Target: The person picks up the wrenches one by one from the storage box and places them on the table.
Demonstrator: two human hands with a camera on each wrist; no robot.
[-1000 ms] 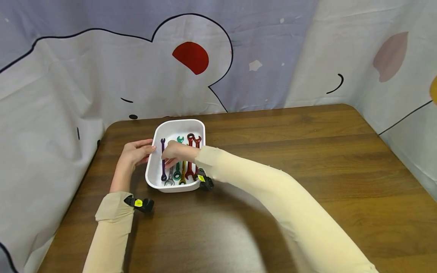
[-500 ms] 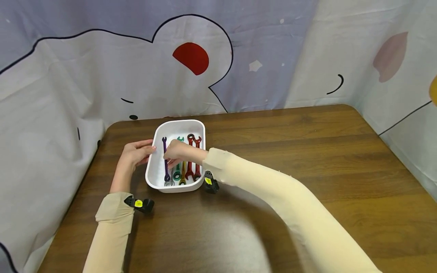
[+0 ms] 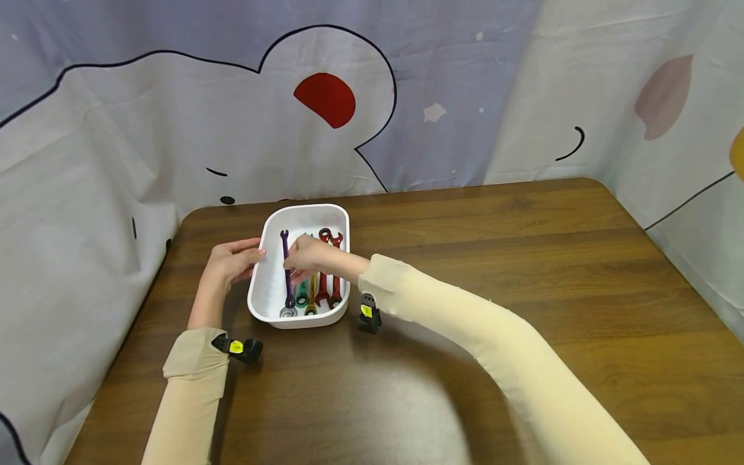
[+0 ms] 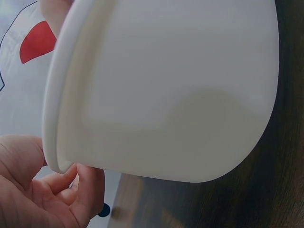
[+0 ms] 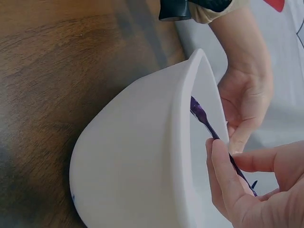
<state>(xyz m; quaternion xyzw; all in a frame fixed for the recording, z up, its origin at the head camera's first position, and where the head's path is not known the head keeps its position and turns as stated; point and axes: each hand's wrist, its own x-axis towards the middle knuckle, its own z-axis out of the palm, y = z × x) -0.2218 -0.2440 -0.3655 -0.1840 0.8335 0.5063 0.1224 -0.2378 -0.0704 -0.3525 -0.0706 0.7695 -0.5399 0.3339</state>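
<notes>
A white plastic bin [image 3: 299, 322] stands on the table with several combination wrenches inside. My right hand [image 3: 308, 254] is over the bin, pinching a purple wrench [image 5: 209, 126] by its middle between thumb and fingers. Its ratchet end hangs over the silver wrench [image 3: 288, 312] in the head view. My left hand [image 3: 228, 263] grips the bin's left rim, thumb at the edge and fingers bent under it, as the left wrist view shows beside the bin wall [image 4: 166, 104]. A green wrench [image 3: 302, 296], partly covered by my right hand, a yellow wrench [image 3: 312, 296] and two red wrenches [image 3: 323, 284] lie side by side.
The brown wooden table [image 3: 494, 271] extends to the right and in front of the bin. A patterned curtain [image 3: 453, 116] hangs behind it and along both sides. Each wrist carries a small black camera [image 3: 369, 313].
The purple wrench has moved right with my right hand, from the bin's left side to over the silver wrench. My left hand has stayed at the rim.
</notes>
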